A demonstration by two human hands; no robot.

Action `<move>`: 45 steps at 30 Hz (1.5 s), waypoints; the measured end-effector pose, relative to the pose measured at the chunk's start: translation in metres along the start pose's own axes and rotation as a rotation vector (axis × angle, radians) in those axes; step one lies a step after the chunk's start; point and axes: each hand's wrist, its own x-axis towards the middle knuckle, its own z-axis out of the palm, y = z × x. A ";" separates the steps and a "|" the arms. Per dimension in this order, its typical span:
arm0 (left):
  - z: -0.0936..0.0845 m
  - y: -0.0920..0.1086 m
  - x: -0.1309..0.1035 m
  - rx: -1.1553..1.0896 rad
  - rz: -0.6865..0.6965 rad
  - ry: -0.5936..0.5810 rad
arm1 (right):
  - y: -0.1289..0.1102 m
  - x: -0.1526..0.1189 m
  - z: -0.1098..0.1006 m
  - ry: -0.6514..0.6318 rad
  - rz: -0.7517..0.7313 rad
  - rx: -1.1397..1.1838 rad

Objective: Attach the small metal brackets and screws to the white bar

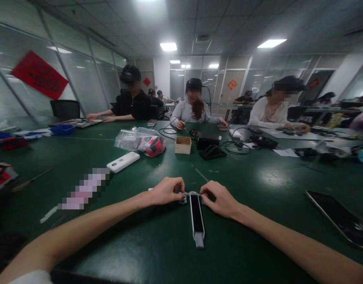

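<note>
Left hand [169, 191] and right hand [220, 199] pinch either side of the slim gadget [197, 215] at its far end, neither nearer, its length pointing toward the near edge of the desk [125, 244]!

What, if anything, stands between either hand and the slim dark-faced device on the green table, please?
Nothing visible does: the left hand and the right hand flank the far end of the slim device. The white oblong object lies well apart, farther off and leftward.
</note>
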 end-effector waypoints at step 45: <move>-0.005 0.010 -0.001 0.073 -0.024 -0.039 | -0.002 0.001 -0.002 -0.010 0.010 0.017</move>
